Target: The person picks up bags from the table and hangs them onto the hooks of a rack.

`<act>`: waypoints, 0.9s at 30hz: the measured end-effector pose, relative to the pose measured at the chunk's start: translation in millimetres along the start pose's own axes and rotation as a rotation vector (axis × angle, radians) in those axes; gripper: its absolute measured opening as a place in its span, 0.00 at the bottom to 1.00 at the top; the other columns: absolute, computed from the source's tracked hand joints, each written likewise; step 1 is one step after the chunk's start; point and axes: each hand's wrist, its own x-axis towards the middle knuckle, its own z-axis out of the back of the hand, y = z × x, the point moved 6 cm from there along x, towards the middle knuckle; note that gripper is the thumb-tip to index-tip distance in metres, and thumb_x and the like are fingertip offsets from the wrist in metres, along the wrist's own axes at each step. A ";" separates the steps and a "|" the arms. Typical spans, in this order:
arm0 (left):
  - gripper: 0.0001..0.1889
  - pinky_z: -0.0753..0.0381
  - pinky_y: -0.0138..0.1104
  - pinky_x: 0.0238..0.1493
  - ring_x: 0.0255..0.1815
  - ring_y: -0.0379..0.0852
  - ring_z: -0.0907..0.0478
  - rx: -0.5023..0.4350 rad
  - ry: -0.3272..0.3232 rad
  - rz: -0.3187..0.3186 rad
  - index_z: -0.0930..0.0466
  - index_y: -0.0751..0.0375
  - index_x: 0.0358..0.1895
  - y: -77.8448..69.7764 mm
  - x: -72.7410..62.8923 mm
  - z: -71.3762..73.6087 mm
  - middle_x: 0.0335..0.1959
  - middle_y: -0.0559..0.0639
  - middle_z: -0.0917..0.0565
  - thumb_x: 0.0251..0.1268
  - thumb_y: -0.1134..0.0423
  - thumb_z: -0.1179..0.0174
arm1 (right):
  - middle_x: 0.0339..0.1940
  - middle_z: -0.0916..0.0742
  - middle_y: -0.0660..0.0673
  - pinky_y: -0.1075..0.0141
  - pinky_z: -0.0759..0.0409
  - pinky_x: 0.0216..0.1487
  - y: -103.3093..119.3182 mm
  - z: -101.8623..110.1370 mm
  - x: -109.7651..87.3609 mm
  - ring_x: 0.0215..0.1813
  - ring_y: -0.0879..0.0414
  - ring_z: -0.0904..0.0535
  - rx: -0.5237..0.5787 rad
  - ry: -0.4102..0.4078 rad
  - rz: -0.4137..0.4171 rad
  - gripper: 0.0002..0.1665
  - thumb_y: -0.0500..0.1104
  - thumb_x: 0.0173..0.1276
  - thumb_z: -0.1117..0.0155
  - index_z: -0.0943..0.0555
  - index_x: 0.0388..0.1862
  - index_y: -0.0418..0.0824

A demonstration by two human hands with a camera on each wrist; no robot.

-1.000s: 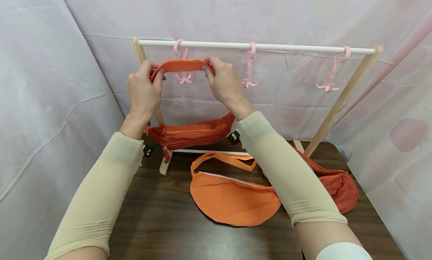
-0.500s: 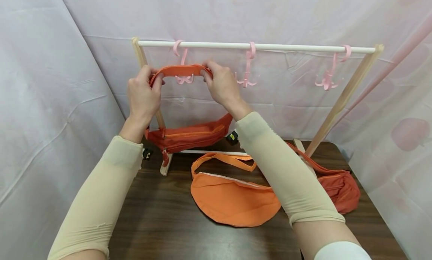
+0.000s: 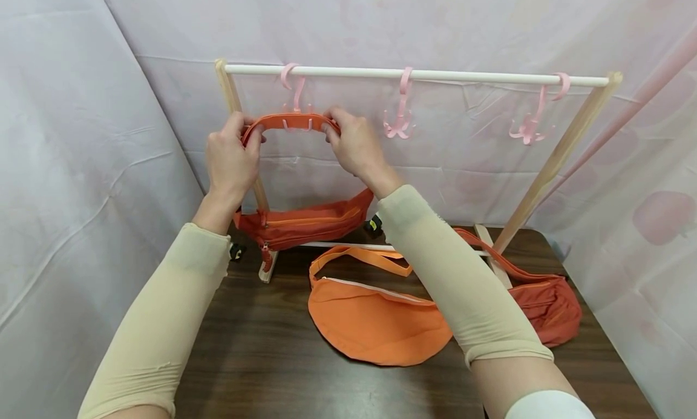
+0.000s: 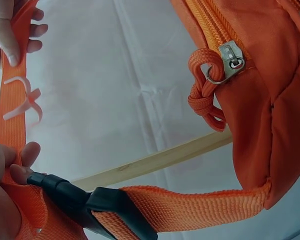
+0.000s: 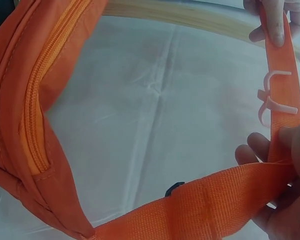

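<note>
My left hand (image 3: 233, 156) and right hand (image 3: 356, 142) each pinch the orange strap (image 3: 274, 122) of a red-orange waist bag, holding a stretch of it level between them. Below the hands hangs the bag's zippered body (image 3: 310, 222). Two prongs of the left pink hook (image 3: 297, 95) show in front of the strap, with the hook's stem rising behind it. In the left wrist view a black buckle (image 4: 65, 197) sits beside my left fingers, and a knotted cord pull (image 4: 205, 92) hangs from the zipper. The right wrist view shows the hook prongs (image 5: 282, 107) curving round the strap's edge.
A white rail (image 3: 463, 76) on a wooden frame carries two more pink hooks, one mid-rail (image 3: 400, 120) and one at right (image 3: 530, 129). An orange waist bag (image 3: 376, 322) lies on the dark wooden table (image 3: 261, 358); a red one (image 3: 547, 307) lies at right.
Both hands have lowered the strap and bag a little. The hook's prongs, earlier behind or below the strap, now show in front of it.
</note>
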 end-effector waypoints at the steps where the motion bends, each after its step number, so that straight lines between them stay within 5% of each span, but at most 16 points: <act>1: 0.18 0.14 0.45 0.40 0.40 0.52 0.11 -0.003 -0.001 0.002 0.15 0.65 0.52 0.2 -0.6 0.2 0.43 0.57 0.08 0.83 0.52 0.42 | 0.40 0.09 0.51 0.65 0.26 0.34 0.1 -0.9 -0.3 0.33 0.56 0.20 0.006 0.004 0.001 0.12 0.50 0.85 0.41 0.17 0.57 0.48; 13: 0.17 0.28 0.28 0.33 0.36 0.50 0.12 -0.017 -0.032 -0.002 0.14 0.65 0.52 4.5 -10.7 4.0 0.39 0.54 0.08 0.83 0.53 0.42 | 0.30 0.17 0.49 0.63 0.29 0.34 4.0 -14.0 -6.4 0.31 0.52 0.25 -0.035 0.032 0.060 0.12 0.50 0.86 0.42 0.17 0.50 0.45; 21: 0.16 0.24 0.42 0.33 0.32 0.56 0.16 0.000 -0.028 -0.024 0.16 0.66 0.53 8.8 -22.9 2.0 0.39 0.58 0.09 0.85 0.55 0.44 | 0.28 0.22 0.46 0.58 0.27 0.37 -0.8 -32.5 -11.8 0.33 0.49 0.24 -0.104 0.152 0.053 0.15 0.52 0.88 0.49 0.21 0.47 0.44; 27: 0.17 0.24 0.50 0.33 0.32 0.61 0.18 0.039 0.010 0.016 0.16 0.66 0.56 19.7 -34.3 -2.6 0.38 0.59 0.10 0.86 0.55 0.48 | 0.31 0.19 0.46 0.57 0.24 0.36 -7.3 -47.6 -18.6 0.34 0.48 0.23 -0.122 0.221 0.047 0.17 0.51 0.89 0.52 0.20 0.50 0.42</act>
